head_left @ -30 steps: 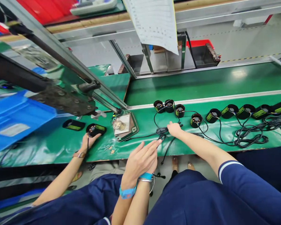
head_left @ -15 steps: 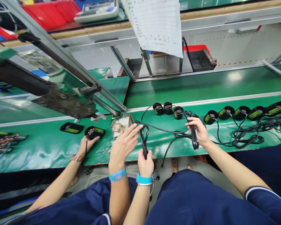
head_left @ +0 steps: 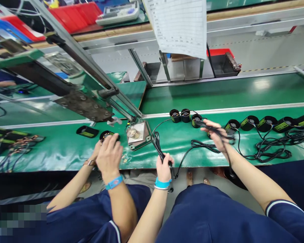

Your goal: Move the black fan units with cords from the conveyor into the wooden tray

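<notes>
My left hand (head_left: 163, 168), a blue band at its wrist, is closed around the lower end of a folded black cable bundle (head_left: 157, 144), whose loops reach up over the bench. In my right hand (head_left: 220, 140) is another black cable bundle (head_left: 210, 127), blurred, with one end dangling beside the wrist. Just behind that hand stand black cylindrical housings (head_left: 185, 115) with round grilles inside and yellow-green stripes. A coiled cable (head_left: 204, 144) lies on the green bench between my hands.
To the left, a co-worker's hands (head_left: 108, 153) are at a black housing (head_left: 106, 135). A press (head_left: 83, 101) overhangs that side, near a small fixture plate (head_left: 139, 135). More housings (head_left: 267, 123) and tangled cables (head_left: 273, 150) fill the right. A paper sheet (head_left: 179, 30) hangs ahead.
The cable bundle in my right hand has swung from upright to nearly level. My left hand has come slightly right with its bundle. The co-worker's near hand has moved left to the housing.
</notes>
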`<state>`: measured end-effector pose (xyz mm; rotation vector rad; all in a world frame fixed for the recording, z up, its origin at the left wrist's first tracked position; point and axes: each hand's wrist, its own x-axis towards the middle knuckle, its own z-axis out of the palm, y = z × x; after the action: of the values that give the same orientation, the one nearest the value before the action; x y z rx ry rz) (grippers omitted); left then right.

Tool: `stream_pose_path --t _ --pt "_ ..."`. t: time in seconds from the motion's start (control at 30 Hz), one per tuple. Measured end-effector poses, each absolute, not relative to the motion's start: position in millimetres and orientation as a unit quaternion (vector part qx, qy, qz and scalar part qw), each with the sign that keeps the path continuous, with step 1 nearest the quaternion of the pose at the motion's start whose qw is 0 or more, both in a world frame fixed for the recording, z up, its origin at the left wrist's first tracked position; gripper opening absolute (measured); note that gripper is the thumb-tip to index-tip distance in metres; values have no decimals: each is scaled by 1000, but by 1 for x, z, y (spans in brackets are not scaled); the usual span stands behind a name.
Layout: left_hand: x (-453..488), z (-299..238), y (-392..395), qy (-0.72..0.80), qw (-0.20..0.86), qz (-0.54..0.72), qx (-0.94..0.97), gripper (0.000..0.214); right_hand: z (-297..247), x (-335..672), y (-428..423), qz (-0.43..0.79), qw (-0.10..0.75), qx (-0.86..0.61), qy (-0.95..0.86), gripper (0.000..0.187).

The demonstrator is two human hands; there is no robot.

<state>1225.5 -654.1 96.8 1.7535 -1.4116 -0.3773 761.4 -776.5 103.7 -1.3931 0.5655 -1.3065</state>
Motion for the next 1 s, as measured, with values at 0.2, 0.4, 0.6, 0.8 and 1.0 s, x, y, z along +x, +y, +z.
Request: stream_pose_path --t 0.2,0.4,0.6,0.8,1.0 --pt "1250 118 -660 -577 388 -188 693 87 107 814 -725 -305 290 -894 152 55" --pt "1226 174 -670 -671 163 -321 648 70 102 806 -690 -238 312 -899 193 58" --pt "1074 165 -633 -587 181 -465 637 69 81 803 -659 -171 735 -496 430 64" --pt "994 135 -618 -610 135 -535 569 38 92 814 -659 -217 824 -305 426 45" --pt "1079 104 -787 -706 188 -117 672 49 106 784 -691 -79 773 -468 421 30"
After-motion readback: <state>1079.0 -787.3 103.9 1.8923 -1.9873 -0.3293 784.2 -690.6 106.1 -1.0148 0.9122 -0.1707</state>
